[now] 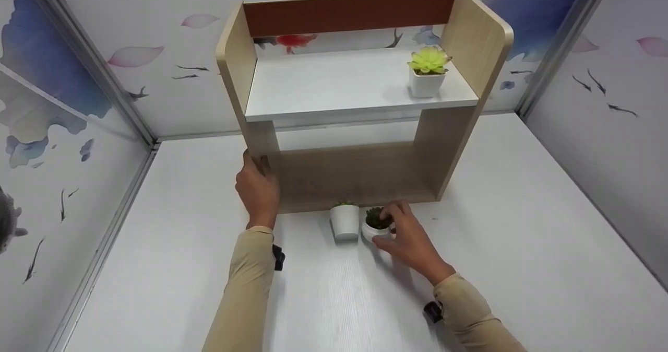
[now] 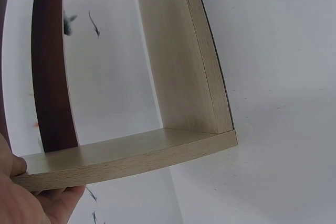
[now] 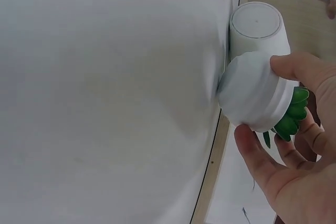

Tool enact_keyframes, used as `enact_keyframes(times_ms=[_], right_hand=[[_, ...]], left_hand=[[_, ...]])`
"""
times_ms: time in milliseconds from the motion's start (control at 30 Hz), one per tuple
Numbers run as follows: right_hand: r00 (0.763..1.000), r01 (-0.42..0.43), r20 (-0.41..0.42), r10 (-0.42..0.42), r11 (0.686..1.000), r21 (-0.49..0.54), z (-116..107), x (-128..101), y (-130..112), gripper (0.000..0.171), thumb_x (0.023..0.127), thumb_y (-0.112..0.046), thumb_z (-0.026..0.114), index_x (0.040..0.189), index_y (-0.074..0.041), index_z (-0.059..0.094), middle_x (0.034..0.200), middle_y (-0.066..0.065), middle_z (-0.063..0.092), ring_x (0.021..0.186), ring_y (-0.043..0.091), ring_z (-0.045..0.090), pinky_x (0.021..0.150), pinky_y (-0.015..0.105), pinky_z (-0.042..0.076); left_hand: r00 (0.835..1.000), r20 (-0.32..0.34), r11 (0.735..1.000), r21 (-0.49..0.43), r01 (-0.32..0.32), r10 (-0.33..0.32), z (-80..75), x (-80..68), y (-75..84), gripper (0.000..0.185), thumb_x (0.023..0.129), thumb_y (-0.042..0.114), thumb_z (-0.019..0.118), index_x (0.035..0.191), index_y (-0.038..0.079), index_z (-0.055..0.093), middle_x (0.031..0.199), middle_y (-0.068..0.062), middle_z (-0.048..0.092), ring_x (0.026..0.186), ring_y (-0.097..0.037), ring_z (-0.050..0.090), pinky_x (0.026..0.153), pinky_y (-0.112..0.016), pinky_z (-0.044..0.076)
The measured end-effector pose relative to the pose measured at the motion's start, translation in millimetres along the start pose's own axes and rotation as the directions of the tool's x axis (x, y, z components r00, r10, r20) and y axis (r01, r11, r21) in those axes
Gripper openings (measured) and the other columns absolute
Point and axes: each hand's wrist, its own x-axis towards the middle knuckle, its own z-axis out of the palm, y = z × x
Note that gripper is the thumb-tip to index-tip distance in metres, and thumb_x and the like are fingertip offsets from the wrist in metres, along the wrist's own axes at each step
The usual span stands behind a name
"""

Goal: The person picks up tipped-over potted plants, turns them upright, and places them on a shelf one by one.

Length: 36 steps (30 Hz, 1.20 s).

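My left hand [image 1: 258, 195] grips the left side panel of a wooden desk shelf [image 1: 344, 177]; the left wrist view has the thumb on one face of the panel [image 2: 126, 161] and fingers on the other. In my right hand [image 1: 415, 242] is a small succulent in a round white pot [image 1: 371, 233], pinched between thumb and fingers. Its dark green leaves [image 3: 289, 121] point toward the palm, and the pot is tilted. Right beside it, at the shelf's front edge, a taller white pot [image 1: 345, 224] lies tipped, base toward me, its plant mostly hidden.
On the upper white board [image 1: 334, 83] stands a yellow-green succulent in a square white pot [image 1: 427, 83], near the right side panel. A reddish-brown strip [image 1: 349, 15] spans the shelf's top back. Patterned walls [image 1: 600, 80] enclose the white table [image 1: 522, 226] at the back and sides.
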Motion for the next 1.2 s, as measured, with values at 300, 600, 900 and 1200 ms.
enact_keyframes(times_ms=[300, 600, 900, 1200], right_hand=[[0.996, 0.079, -0.028, -0.081, 0.995, -0.069, 3.2, -8.9, 0.0, 0.047, 0.076, -0.003, 0.090, 0.105, -0.012, 0.053, 0.121, 0.003, 0.048, 0.102, 0.020, 0.060, 0.086, 0.039, 0.056], [0.996, 0.088, -0.029, -0.090, 0.994, -0.061, 5.6, -13.7, -1.6, 0.051, 0.073, 0.004, 0.090, 0.102, -0.012, 0.052, 0.126, 0.004, 0.046, 0.111, 0.022, 0.060, 0.089, 0.040, 0.057], [0.998, 0.057, 0.040, -0.058, 0.998, 0.014, 2.5, -14.6, 4.1, 0.059, 0.076, -0.001, 0.090, 0.113, -0.011, 0.044, 0.123, 0.003, 0.044, 0.109, 0.021, 0.056, 0.091, 0.039, 0.052], [0.995, -0.045, 0.095, 0.041, 0.998, 0.043, 1.6, -12.9, 2.8, 0.075, 0.083, -0.008, 0.086, 0.146, -0.010, 0.046, 0.141, 0.008, 0.057, 0.126, 0.026, 0.058, 0.099, 0.046, 0.053]], left_hand=[[1.000, 0.007, 1.000, -0.005, -0.007, 0.007, -0.2, 0.2, 0.1, 0.038, 0.108, 0.014, 0.052, 0.142, -0.002, 0.053, 0.131, -0.023, 0.067, 0.119, -0.034, 0.068, 0.098, -0.049, 0.053], [1.000, 0.005, 1.000, -0.024, -0.003, 0.003, -0.4, -0.3, 1.1, 0.038, 0.108, 0.014, 0.053, 0.142, -0.002, 0.053, 0.132, -0.022, 0.067, 0.121, -0.033, 0.067, 0.099, -0.049, 0.052], [1.000, 0.001, 0.999, -0.041, -0.010, 0.010, -0.4, -0.2, -0.7, 0.037, 0.108, 0.014, 0.053, 0.141, -0.002, 0.054, 0.127, -0.023, 0.069, 0.114, -0.033, 0.069, 0.092, -0.049, 0.054], [1.000, 0.004, 1.000, -0.013, 0.004, -0.004, 0.2, 0.4, 0.1, 0.037, 0.108, 0.016, 0.052, 0.142, -0.001, 0.053, 0.132, -0.022, 0.067, 0.120, -0.033, 0.067, 0.098, -0.049, 0.053]])
